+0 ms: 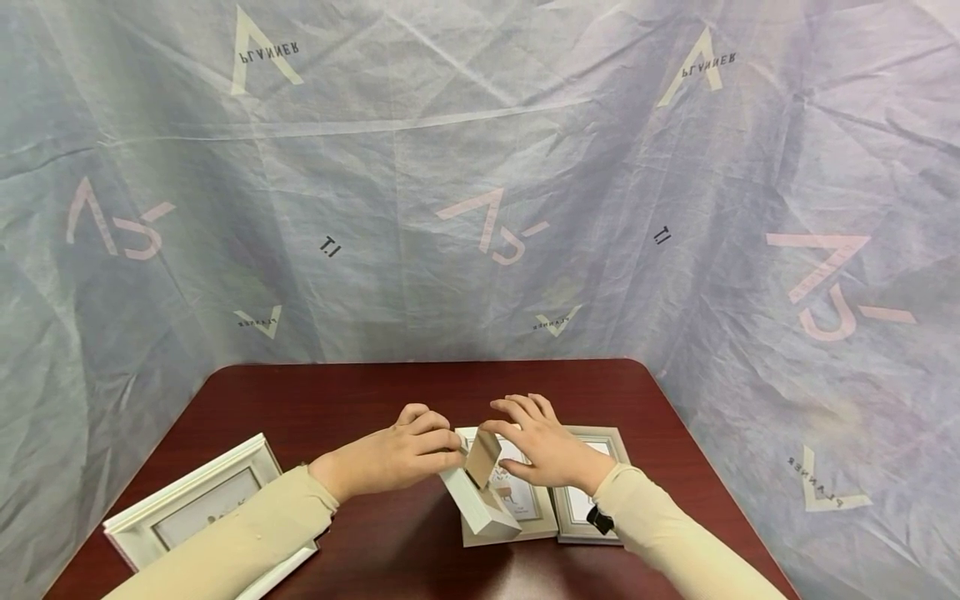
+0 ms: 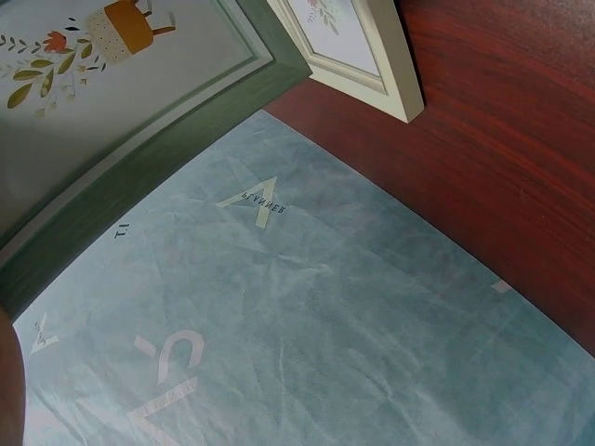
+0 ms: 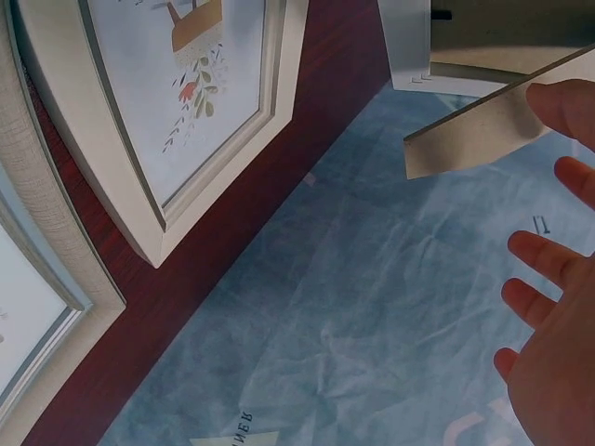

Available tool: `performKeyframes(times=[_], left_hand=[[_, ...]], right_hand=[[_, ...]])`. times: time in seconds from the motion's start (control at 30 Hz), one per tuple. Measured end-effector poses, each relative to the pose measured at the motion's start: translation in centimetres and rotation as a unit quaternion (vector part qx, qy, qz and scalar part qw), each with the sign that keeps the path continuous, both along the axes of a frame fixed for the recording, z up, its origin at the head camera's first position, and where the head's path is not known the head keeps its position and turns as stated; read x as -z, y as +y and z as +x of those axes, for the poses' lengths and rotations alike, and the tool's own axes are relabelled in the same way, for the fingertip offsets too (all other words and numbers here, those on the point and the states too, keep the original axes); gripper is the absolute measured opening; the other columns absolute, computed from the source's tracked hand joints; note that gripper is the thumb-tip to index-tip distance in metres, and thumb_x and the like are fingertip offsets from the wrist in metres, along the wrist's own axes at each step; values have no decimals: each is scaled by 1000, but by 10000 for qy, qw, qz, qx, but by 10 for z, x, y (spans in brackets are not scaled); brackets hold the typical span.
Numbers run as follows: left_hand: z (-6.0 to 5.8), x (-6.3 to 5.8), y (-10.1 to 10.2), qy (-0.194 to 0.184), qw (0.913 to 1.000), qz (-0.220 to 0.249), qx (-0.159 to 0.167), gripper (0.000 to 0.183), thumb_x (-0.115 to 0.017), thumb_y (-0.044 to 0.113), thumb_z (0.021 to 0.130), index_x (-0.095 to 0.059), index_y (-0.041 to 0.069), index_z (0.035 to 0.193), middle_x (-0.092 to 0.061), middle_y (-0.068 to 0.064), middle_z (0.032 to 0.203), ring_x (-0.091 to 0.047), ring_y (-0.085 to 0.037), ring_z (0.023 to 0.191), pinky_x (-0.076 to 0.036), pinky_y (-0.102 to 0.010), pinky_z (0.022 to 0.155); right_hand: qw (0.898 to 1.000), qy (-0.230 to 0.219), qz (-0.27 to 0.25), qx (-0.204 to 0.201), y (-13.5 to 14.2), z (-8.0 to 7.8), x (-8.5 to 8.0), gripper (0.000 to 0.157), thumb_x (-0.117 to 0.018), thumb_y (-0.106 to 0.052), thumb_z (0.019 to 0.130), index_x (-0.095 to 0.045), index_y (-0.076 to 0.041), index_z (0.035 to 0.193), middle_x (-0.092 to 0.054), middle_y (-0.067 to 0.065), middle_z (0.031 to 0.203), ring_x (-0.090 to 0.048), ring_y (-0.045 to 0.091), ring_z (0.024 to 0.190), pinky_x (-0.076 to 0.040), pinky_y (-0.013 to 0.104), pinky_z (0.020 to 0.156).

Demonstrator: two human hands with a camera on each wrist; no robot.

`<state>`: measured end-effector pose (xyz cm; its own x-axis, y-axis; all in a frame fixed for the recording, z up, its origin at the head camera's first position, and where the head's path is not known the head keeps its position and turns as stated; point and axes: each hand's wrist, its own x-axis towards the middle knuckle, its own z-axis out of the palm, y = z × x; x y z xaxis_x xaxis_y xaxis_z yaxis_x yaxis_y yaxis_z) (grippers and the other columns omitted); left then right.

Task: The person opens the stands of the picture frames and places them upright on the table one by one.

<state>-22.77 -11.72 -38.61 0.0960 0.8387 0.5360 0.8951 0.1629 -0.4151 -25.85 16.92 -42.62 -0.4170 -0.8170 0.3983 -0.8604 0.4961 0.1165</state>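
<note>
One picture frame (image 1: 474, 505) is held tilted by the left hand (image 1: 397, 458), fingers curled on its edge, above the table (image 1: 337, 396), partly covering a pale frame (image 1: 542, 532). Fingers of the right hand (image 1: 543, 450) are spread loosely by its back flap (image 1: 483, 458); contact can't be told. "PLANNER" and "T.I" are printed on the curtain (image 1: 405, 308), flipped lol.

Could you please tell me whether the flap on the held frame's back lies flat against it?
No, the flap juts out at an angle from the back of the frame.
</note>
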Motion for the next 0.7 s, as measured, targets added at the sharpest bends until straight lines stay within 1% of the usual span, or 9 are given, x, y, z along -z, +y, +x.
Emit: performKeyframes(times=[0.17,0.27,0.4,0.6,0.7], left_hand=[[0,0,0,7,10000,27,-8,19,-65,11,89,-64,14,108,-58,3,111,-53,-18,105,-38,-37,87],[0,0,-1,13,10000,58,-22,17,-64,11,90,-64,13,107,-59,2,110,-53,-18,104,-38,-38,87],[0,0,-3,29,9999,106,-46,17,-63,11,89,-64,13,106,-59,2,109,-53,-18,103,-38,-39,87],[0,0,-8,-74,9998,162,-107,21,-67,10,86,-65,12,106,-59,3,109,-54,-18,101,-37,-39,87],[1,0,-11,-107,9997,186,-152,19,-66,10,88,-64,12,107,-59,3,108,-54,-18,101,-37,-39,88]], right_hand=[[10000,-41,-31,-61,-1,0,0,51,-72,-33,87,-55,-19,133,-45,14,142,-40,33,131,-29,57,104],[9999,-98,-55,-27,-1,0,0,51,-72,-32,87,-55,-19,133,-46,15,142,-40,34,131,-27,57,104],[9997,-160,-130,112,4,-3,2,52,-72,-32,87,-54,-18,134,-45,15,142,-39,34,132,-26,58,105],[9985,-188,-369,360,18,-7,5,53,-73,-29,86,-54,-16,134,-46,15,141,-39,36,131,-27,61,102],[9975,-189,-461,506,26,-9,7,53,-74,-27,85,-55,-15,133,-47,16,139,-40,38,129,-27,62,101]])
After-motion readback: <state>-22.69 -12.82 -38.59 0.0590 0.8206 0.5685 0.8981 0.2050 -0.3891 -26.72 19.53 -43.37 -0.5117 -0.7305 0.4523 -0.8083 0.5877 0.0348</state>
